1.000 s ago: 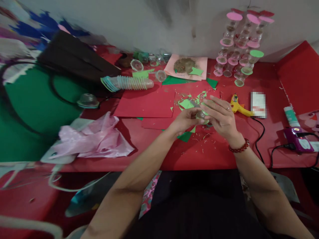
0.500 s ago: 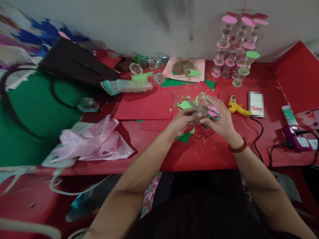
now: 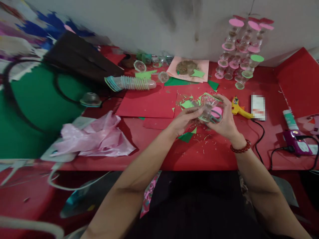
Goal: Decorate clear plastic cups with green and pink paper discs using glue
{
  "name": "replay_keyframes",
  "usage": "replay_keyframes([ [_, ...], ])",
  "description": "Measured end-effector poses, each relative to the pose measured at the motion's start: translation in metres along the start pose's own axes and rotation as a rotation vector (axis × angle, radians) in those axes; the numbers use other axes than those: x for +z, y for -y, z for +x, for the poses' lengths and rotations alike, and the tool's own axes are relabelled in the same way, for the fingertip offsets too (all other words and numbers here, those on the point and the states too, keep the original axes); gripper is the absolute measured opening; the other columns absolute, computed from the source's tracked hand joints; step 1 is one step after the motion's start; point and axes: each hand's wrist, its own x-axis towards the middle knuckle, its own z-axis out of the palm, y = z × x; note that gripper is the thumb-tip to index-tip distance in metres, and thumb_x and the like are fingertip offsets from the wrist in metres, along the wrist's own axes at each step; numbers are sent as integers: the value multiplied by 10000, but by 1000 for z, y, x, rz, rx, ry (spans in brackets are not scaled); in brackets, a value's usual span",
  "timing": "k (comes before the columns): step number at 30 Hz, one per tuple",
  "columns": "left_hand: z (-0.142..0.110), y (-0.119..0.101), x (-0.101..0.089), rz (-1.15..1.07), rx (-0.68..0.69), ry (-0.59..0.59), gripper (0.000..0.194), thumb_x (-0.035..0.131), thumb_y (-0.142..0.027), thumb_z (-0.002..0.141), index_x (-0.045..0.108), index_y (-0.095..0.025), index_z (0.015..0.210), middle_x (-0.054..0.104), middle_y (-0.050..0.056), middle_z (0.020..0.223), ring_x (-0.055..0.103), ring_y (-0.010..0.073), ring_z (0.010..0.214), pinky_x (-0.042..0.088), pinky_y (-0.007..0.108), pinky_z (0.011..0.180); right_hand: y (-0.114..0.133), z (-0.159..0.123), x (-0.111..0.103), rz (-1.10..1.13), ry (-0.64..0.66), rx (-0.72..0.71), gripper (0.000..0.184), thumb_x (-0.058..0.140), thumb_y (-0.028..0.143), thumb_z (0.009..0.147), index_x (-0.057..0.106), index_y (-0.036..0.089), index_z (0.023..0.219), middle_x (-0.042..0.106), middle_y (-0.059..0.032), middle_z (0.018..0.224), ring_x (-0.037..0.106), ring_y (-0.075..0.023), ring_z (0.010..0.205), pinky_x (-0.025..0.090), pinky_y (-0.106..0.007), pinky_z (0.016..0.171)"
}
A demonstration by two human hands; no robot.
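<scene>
While green paper scraps (image 3: 186, 104) lie scattered nearby, both hands (image 3: 183, 121) (image 3: 226, 121) grasp clear plastic cups (image 3: 206, 113) (glossy, flared).

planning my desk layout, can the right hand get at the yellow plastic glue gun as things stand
Probably yes: the yellow plastic glue gun lies close beside the right hand, nothing visible between, though that hand holds clear plastic cups.

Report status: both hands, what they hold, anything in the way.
Left hand, right hand: both gripping clear plastic piece. Piece held between them. Green paper scraps close by; yellow glue gun apart, right of right hand.
</scene>
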Motion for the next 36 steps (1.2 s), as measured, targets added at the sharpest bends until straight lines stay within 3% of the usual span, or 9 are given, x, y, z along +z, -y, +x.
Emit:
replay_keyframes([
  [4,3,-1,-3,63,-29,39,627,667,-797,880,796,-184,889,737,79,773,669,188,737,540,337,766,0,-1,0,120,-35,101,885,833,414,828,359,349,1573,519,-119,1525,594,-361,1391,543,-639,1151],
  [8,2,-7,-2,82,-41,24,759,502,-883,905,782,-184,995,752,93,812,677,206,763,545,350,774,-2,-1,0,177,-58,145,880,841,462,815,372,359,1553,515,-102,1508,592,-342,1371,545,-631,1149],
  [17,-1,-6,0,99,-3,158,711,614,-875,858,769,-181,897,780,98,855,702,196,792,533,337,783,-3,4,-7,250,-30,191,789,806,462,865,381,364,1522,569,-96,1447,622,-314,1339,557,-574,1133],
  [23,0,-3,0,36,12,144,675,758,-857,754,777,-200,909,786,78,849,707,177,746,537,313,726,-4,3,-11,92,-30,156,875,791,450,846,323,351,1579,525,-133,1510,592,-357,1376,541,-622,1121],
  [28,-3,-6,1,-94,-36,71,613,856,-703,771,764,-244,1167,795,72,998,753,210,842,606,354,798,-5,0,-11,-150,3,38,802,788,314,829,442,390,1549,546,-105,1572,498,-417,1486,378,-754,1227],
  [32,-6,-11,3,-178,-96,21,508,803,-675,843,756,-219,1062,777,86,1073,757,239,888,646,426,842,-5,-5,-8,-244,113,-12,672,689,161,885,561,448,1479,575,-39,1598,522,-394,1473,358,-771,1237],
  [36,-2,-9,1,-215,-141,-8,442,840,-605,833,757,-207,1008,777,77,986,748,227,890,639,400,854,-2,-6,-6,-245,185,-108,771,565,42,918,517,501,1536,527,5,1663,521,-349,1490,394,-748,1236],
])
